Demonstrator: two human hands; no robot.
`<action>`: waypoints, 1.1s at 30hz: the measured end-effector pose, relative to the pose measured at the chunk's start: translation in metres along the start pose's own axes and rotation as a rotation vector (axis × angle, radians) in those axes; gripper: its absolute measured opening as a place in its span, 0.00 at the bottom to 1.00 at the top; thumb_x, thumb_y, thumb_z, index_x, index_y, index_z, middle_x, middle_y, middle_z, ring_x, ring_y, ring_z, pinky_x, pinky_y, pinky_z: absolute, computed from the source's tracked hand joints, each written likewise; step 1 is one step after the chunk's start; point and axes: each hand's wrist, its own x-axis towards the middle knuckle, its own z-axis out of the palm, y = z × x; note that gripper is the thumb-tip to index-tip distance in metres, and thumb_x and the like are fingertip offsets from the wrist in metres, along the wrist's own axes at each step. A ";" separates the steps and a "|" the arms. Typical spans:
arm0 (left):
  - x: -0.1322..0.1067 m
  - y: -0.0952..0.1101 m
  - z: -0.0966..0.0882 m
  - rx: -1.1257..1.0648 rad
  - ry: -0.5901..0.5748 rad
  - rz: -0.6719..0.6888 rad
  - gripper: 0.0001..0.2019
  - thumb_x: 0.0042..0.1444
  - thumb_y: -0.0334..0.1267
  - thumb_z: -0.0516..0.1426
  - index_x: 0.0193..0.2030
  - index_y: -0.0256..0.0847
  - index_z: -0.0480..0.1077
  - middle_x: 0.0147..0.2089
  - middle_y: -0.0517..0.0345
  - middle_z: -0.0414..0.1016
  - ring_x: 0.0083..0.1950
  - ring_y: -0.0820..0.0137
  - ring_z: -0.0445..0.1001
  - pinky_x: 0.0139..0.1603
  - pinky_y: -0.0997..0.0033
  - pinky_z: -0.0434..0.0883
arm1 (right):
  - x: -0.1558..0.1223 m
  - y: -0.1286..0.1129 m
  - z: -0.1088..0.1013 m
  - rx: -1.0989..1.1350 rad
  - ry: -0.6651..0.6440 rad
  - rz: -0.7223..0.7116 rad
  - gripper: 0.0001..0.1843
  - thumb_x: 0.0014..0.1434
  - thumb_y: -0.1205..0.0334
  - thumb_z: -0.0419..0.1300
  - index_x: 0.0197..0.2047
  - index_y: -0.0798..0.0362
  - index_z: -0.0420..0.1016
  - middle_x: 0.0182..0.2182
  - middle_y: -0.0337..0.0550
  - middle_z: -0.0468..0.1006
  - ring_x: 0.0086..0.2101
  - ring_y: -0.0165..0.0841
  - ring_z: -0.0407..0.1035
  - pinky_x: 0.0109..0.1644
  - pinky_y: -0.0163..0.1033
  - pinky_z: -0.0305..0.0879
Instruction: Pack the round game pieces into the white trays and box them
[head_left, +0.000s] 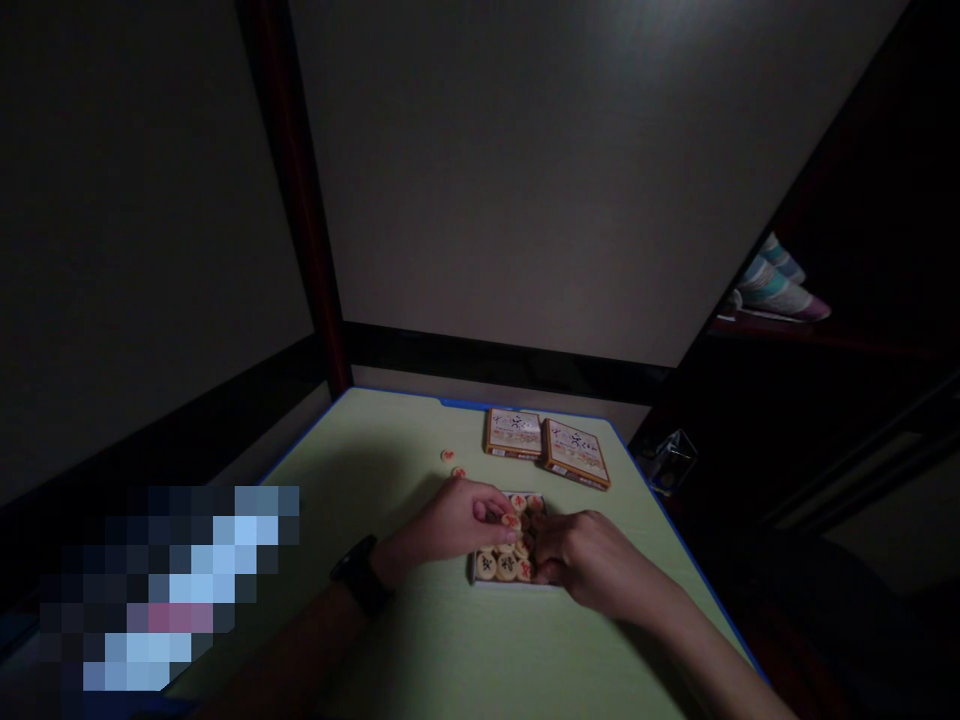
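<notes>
A shallow white-edged box [475, 570] on the table holds several round Chinese chess pieces [508, 567] with red or black characters. My left hand [450, 520], a dark watch on its wrist, reaches over the box's left side. Its thumb and fingers pinch a red-marked chess piece [511, 522] above the others. My right hand [589, 560] is at the box's right side, fingers bent down among the pieces; what they grip, if anything, is hidden. Two loose red-marked pieces, a farther one [448, 455] and a nearer one [458, 472], lie beyond my left hand.
Two printed box lids, one on the left [514, 432] and one on the right [576, 453], lie at the back of the pale green table [360, 450] with a blue edge. Cabinet panels [510, 200] rise behind it. A clear container [670, 460] stands beside the table's right edge.
</notes>
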 end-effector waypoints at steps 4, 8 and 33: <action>-0.002 0.004 0.001 0.001 -0.007 -0.005 0.10 0.44 0.35 0.65 0.36 0.37 0.79 0.28 0.61 0.78 0.27 0.75 0.69 0.26 0.77 0.63 | 0.000 0.001 -0.001 0.012 -0.010 0.007 0.09 0.52 0.74 0.64 0.26 0.52 0.78 0.28 0.39 0.80 0.31 0.31 0.73 0.33 0.35 0.55; -0.002 0.009 0.001 0.004 -0.036 -0.065 0.10 0.43 0.34 0.66 0.35 0.37 0.79 0.26 0.62 0.76 0.25 0.75 0.68 0.24 0.77 0.62 | 0.000 0.001 -0.003 0.057 -0.023 0.001 0.09 0.52 0.75 0.64 0.26 0.52 0.79 0.27 0.38 0.80 0.31 0.31 0.73 0.33 0.35 0.57; -0.004 0.006 0.008 0.281 0.016 0.296 0.07 0.54 0.34 0.63 0.39 0.43 0.81 0.34 0.58 0.80 0.32 0.71 0.72 0.35 0.72 0.66 | 0.009 0.009 0.008 0.728 0.091 0.286 0.29 0.57 0.38 0.59 0.21 0.57 0.73 0.18 0.35 0.63 0.23 0.27 0.54 0.28 0.34 0.50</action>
